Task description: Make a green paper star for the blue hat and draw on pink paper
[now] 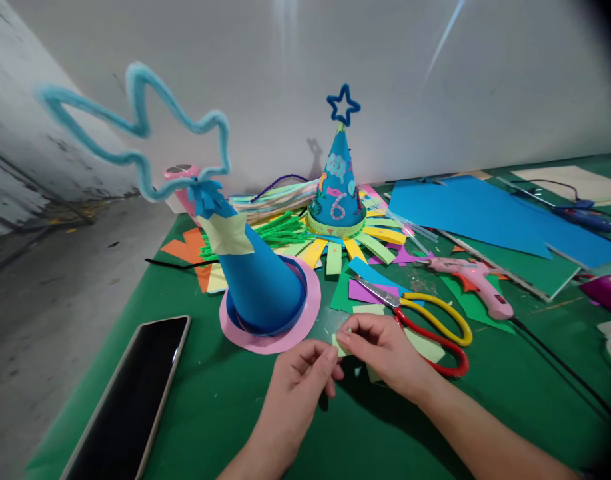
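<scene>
My left hand point(300, 387) and my right hand point(385, 350) meet above the green table. Between them is a small piece of pale green paper point(341, 345), pinched at its edges by the fingers of both; the fingertips hide part of it. Just beyond my left hand a blue paper cone hat point(262, 280) leans to the left on its pink brim point(312, 293). It bears a pale yellow-green paper star point(228, 233) and a large light-blue pipe-cleaner star point(178, 113) at its tip. Scissors point(400, 303) with red and yellow handles lie by my right hand, over paper scraps.
A decorated blue party hat point(338, 183) with a dark-blue star stands at the back. A pink glue gun point(472, 280) lies to the right with its cord trailing. Blue sheets point(465, 210), green pipe cleaners point(280, 233) and a phone point(130, 393) at the left edge share the table.
</scene>
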`<action>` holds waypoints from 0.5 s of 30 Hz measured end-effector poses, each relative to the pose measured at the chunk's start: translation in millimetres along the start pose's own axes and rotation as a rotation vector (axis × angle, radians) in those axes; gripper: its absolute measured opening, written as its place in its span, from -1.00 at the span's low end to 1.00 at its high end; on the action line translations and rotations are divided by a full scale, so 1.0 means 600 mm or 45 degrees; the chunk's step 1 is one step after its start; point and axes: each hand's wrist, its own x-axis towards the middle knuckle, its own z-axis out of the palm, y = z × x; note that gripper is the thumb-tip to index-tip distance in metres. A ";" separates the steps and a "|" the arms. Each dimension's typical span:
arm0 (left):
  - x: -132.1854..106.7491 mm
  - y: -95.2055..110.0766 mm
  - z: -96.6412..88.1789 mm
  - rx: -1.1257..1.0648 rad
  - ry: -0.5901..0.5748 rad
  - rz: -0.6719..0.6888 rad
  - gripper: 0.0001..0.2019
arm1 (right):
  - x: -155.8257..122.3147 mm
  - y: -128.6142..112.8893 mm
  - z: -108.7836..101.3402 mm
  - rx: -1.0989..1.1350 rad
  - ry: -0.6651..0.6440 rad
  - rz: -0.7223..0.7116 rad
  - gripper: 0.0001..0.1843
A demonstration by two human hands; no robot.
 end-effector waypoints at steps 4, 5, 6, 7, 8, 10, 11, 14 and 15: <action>0.000 0.001 -0.002 0.041 -0.017 -0.031 -0.80 | -0.002 -0.005 0.001 0.022 -0.005 -0.004 -0.73; 0.001 0.000 -0.003 0.030 -0.020 -0.033 -0.79 | -0.002 -0.005 0.001 0.021 -0.005 -0.007 -0.74; 0.001 0.000 -0.004 0.012 -0.028 -0.036 -0.79 | -0.003 -0.005 0.001 0.020 -0.004 -0.012 -0.74; 0.001 -0.001 -0.004 -0.010 -0.040 -0.040 -0.78 | -0.003 -0.005 0.001 0.019 -0.001 -0.017 -0.74; 0.002 -0.002 -0.005 -0.031 -0.048 -0.043 -0.78 | -0.003 -0.005 0.001 0.018 0.002 -0.021 -0.74; 0.002 -0.003 -0.005 -0.064 -0.056 -0.041 -0.77 | -0.004 -0.002 0.000 0.016 0.013 -0.021 -0.75; 0.002 -0.003 -0.005 -0.070 -0.055 -0.036 -0.77 | -0.004 -0.001 -0.001 0.014 0.018 -0.020 -0.74; 0.002 -0.003 -0.005 -0.061 -0.059 -0.029 -0.76 | -0.003 0.001 -0.002 0.019 0.031 -0.014 -0.74; 0.003 -0.003 -0.005 -0.063 -0.061 -0.033 -0.76 | -0.003 0.002 -0.002 0.025 0.037 -0.013 -0.75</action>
